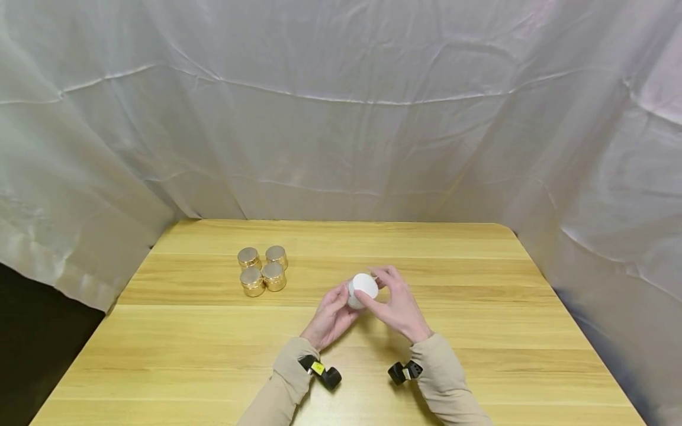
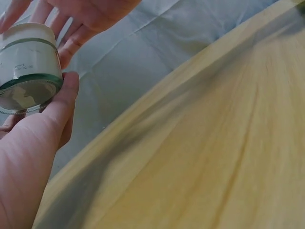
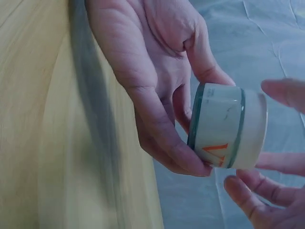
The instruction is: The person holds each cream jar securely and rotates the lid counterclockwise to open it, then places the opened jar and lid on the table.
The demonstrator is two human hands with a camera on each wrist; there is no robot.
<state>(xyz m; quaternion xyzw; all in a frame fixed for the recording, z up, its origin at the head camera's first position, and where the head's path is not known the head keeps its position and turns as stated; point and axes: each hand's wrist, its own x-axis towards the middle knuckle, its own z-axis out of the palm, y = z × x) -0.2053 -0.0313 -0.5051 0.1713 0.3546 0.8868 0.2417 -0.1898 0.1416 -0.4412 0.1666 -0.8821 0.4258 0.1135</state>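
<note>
A small cream jar with a white lid, a pale glass body and an orange letter mark is held up over the table. My left hand grips its body, thumb on one side and fingers on the other; in the left wrist view the jar's shiny base faces the camera. Around the lid end, my right hand spreads its thumb and fingers. The right wrist view shows those fingers loose beside the lid, with the thumb slightly off it; whether any fingertip touches is hard to tell.
Several gold round tins stand in a close cluster on the left of the wooden table. A pale cloth curtain surrounds the back and sides of the table. Each wrist carries a small black camera.
</note>
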